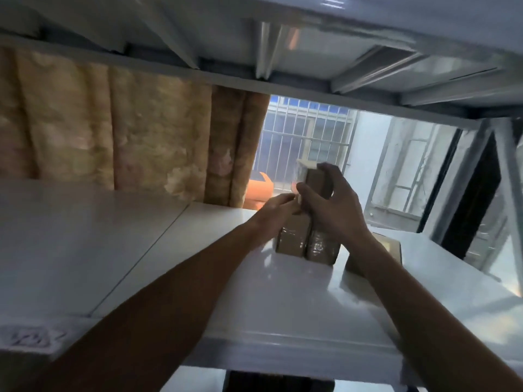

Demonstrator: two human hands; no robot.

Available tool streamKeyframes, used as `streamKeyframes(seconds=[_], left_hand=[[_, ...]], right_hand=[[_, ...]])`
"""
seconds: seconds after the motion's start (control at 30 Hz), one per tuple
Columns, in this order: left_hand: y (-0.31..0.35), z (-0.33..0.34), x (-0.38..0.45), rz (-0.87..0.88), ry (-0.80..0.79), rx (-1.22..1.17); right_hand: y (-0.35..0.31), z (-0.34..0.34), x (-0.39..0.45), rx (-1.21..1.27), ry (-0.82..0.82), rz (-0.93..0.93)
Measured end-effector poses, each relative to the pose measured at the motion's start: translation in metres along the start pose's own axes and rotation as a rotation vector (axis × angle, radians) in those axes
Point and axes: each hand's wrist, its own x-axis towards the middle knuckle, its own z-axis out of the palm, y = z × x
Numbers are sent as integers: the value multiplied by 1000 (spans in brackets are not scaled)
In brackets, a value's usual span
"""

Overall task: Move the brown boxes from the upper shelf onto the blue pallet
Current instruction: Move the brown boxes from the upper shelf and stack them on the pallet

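While the two brown boxes (307,244) stand upright side by side on the upper shelf (169,250), straight ahead, the right one is gripped by the right hand (331,205) and the left one by the left hand (276,212).

So the shelf (85,250) is a glossy white, and the rack beams (283,89) overhead are pale grey-white. Two brown boxes (307,244) near the centre have shiny clear tape across them, and a third brown box (392,246) sits at about 3 o'clock from them. The curtain (127,131) up at 10 o'clock is mottled golden tan with pinkish blotches. There's something bright orange (259,190) past its edge, and white window bars (300,134) with bits of blue behind.
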Motion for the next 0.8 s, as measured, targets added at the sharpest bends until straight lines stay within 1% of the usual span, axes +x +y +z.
streamKeyframes(seconds=[0.03, 0.1, 0.17, 0.23, 0.27, 0.3, 0.37, 0.47, 0.57, 0.63, 0.67, 0.73, 0.8], left_hand=[[2, -2, -1, -5, 8, 10], [9, -4, -3, -33, 80, 40], [11, -3, -4, -47, 175, 119], [12, 0, -5, -7, 221, 242], [11, 0, -6, 24, 210, 319], [11, 1, -7, 51, 166, 387], [13, 1, -11, 50, 103, 467], [15, -6, -16, -16, 178, 476], [15, -12, -20, -80, 172, 422], [17, -14, -22, -93, 198, 426], [17, -14, -21, -88, 241, 436], [18, -16, -20, -93, 380, 436], [23, -16, -20, -116, 525, 359]], right_hand=[[0, -1, 2, -23, 1, -22], [0, -3, 3, -63, 31, -48], [1, -5, -2, -82, 100, -57], [1, -6, -8, -62, 182, -46], [1, -6, -11, -44, 215, -47], [0, -7, -13, -28, 245, -56], [-2, -9, -16, 1, 294, -80], [-5, -12, -25, 47, 320, -92], [-8, -11, -35, 65, 303, -120], [-10, -13, -37, 80, 302, -128], [-10, -13, -38, 90, 302, -126], [-10, -14, -39, 106, 295, -126], [-9, -12, -40, 108, 278, -140]])
